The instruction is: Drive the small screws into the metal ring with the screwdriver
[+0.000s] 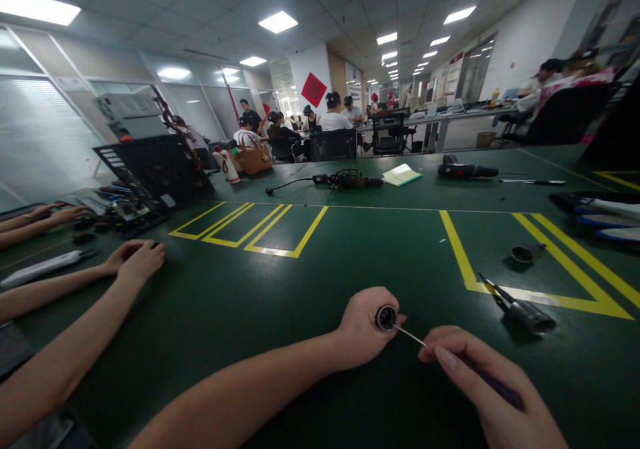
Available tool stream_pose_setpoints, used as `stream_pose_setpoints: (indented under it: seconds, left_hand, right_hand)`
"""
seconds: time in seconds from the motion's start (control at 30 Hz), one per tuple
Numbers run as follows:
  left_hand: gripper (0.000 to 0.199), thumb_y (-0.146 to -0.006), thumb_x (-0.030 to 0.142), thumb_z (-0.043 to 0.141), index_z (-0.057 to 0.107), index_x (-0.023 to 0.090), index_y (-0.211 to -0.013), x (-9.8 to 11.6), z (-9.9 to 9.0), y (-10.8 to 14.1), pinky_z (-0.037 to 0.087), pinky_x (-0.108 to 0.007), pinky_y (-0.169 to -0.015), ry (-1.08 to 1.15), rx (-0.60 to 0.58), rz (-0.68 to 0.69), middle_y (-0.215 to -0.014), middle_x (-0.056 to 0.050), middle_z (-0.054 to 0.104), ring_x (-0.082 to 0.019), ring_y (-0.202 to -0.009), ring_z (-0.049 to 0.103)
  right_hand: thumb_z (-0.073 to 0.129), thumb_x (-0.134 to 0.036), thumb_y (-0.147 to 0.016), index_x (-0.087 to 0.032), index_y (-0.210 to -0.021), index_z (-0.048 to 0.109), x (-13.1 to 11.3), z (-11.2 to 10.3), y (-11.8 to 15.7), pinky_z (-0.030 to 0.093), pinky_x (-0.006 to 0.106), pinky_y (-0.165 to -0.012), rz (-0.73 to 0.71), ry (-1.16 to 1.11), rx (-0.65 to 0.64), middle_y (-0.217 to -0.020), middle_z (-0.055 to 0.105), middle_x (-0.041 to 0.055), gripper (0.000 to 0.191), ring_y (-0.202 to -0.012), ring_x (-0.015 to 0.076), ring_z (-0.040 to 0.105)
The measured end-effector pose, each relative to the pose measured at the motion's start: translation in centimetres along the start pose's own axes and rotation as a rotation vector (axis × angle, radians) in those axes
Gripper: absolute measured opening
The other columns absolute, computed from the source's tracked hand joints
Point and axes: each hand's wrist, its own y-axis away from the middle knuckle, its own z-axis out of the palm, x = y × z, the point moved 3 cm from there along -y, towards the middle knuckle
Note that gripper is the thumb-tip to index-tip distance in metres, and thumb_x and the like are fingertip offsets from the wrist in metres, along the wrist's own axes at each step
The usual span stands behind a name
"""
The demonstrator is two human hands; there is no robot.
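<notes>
My left hand (364, 328) is closed around a dark cylindrical part (386, 317), its round hollow end facing me. A slim screwdriver (410, 335) with a thin metal shaft is gripped in my right hand (475, 372); the dark handle lies along the palm. Its tip meets the rim of the cylinder, though whether it goes inside I cannot tell. To the right, a grey metal cylinder with dark prongs (530, 317) rests on the green tabletop (280, 309). Behind it lies a small cup-shaped metal part (524, 254) inside a yellow-taped outline.
Farther back lie a dark power tool (465, 169), another long thin tool (533, 182), a pale notepad (401, 174) and a corded dark assembly (345, 179). At the left, a co-worker's hands (140, 259) rest over the table. Blue-and-white items (610, 219) sit at the right edge.
</notes>
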Motion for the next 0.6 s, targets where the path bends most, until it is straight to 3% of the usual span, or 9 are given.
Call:
stream_pose_setpoints:
  seconds: [0.17,0.4,0.6]
  left_hand:
    - [0.020,-0.078,0.022,0.059,0.048,0.016,-0.063,0.09,0.05,0.05,0.035,-0.023,-0.057,-0.080,-0.015,0.017,-0.064,0.002,0.049,-0.010,-0.059,0.045]
    - [0.021,-0.075,0.022,0.063,0.047,0.016,-0.063,0.12,-0.08,0.02,0.035,-0.021,-0.056,0.089,-0.001,0.031,-0.063,0.003,0.047,-0.009,-0.057,0.043]
    - [0.021,-0.074,0.022,0.065,0.047,0.016,-0.064,0.00,0.02,-0.04,0.035,-0.021,-0.056,0.176,-0.022,-0.024,-0.064,0.004,0.047,-0.008,-0.057,0.042]
  right_hand:
    - [0.057,-0.043,-0.084,-0.025,-0.075,0.069,0.00,-0.07,-0.02,0.045,0.028,-0.076,0.045,0.021,-0.021,-0.085,0.066,0.0022,0.023,-0.087,0.0222,0.061]
    - [0.067,-0.051,-0.071,-0.024,-0.071,0.073,0.31,0.03,-0.52,0.047,0.032,-0.075,0.183,-0.231,0.064,-0.078,0.068,0.0044,0.028,-0.082,0.0241,0.059]
    - [0.065,-0.051,-0.073,-0.024,-0.075,0.073,0.58,0.09,-0.68,0.047,0.033,-0.076,0.212,-0.219,0.053,-0.081,0.069,0.0048,0.028,-0.084,0.0249,0.060]
